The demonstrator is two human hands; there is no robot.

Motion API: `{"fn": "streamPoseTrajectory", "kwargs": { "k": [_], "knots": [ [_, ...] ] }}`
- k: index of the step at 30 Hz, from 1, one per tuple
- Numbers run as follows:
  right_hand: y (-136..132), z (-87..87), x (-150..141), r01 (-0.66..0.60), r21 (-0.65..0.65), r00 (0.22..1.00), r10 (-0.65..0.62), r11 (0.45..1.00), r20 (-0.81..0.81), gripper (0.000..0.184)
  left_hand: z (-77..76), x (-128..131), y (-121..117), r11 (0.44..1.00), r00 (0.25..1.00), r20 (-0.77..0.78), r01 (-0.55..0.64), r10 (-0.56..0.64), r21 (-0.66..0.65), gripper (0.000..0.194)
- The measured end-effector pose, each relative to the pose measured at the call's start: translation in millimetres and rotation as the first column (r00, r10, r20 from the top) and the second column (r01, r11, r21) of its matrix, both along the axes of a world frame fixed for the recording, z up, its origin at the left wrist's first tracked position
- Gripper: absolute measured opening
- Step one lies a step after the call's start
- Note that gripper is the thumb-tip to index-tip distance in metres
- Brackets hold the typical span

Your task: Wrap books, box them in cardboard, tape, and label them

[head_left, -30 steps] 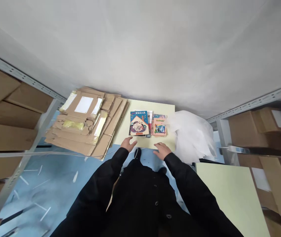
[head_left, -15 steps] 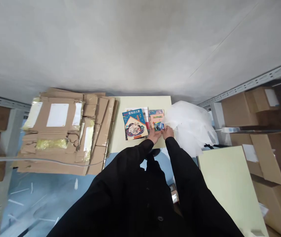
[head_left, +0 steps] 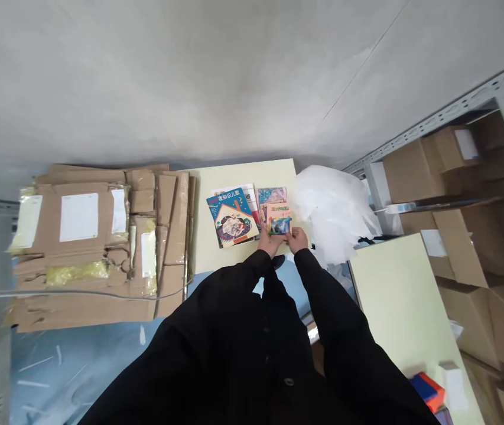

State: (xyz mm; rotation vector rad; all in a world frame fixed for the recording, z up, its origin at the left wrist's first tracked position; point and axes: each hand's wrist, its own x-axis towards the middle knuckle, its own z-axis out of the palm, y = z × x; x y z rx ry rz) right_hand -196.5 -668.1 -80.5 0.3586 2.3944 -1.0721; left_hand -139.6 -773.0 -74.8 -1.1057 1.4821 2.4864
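Note:
Between my two hands is a small blue-and-yellow picture card (head_left: 280, 226), its lower edge toward me; whether it is a single card or a thin booklet I cannot tell. My left hand (head_left: 270, 241) grips it at the lower left, and my right hand (head_left: 297, 239) pinches the right corner. Just behind it lies a pink-covered book (head_left: 277, 209), partly hidden by the card. Another patterned book (head_left: 273, 194) shows beyond that one. To the left, a blue children's book with a house picture (head_left: 233, 218) overlaps a white-and-red book (head_left: 250, 192).
Flattened cardboard boxes (head_left: 83, 254) are piled left of the pale yellow table (head_left: 273, 169). White foam sheeting (head_left: 334, 206) bulges on the right. A second table (head_left: 405, 295) stands nearer right, with a red-and-blue item (head_left: 429, 391). Shelves of cardboard boxes (head_left: 415, 177) flank the right side.
The camera view has turned somewhat to the right. The card has shifted left over the pink book and appears larger, with both hands still at its lower edge.

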Motion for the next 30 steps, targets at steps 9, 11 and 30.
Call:
{"fn": "streamPoseTrajectory", "kwargs": {
  "k": [9, 11, 30],
  "knots": [
    [37.7, 65.3, 65.7, 0.300, -0.521, 0.954, -0.265, 0.799, 0.142, 0.043, 43.4, 59.5, -2.6, 0.988, 0.978, 0.140, 0.151, -0.154, 0.026, 0.048],
    [52.4, 79.9, 74.8, 0.317, -0.557, 0.947, -0.285, 0.767, 0.148, 0.047, 57.4, 65.4, 2.9, 0.978, 0.977, 0.049, 0.209, -0.209, 0.013, 0.048],
    [383.7, 178.0, 141.5, 0.470, -0.611, 0.592, -0.741, 0.637, -0.316, 0.043, 137.4, 47.7, 269.7, 0.555, 0.506, -0.228, 0.768, -0.832, -0.319, 0.044]
  ]
}}
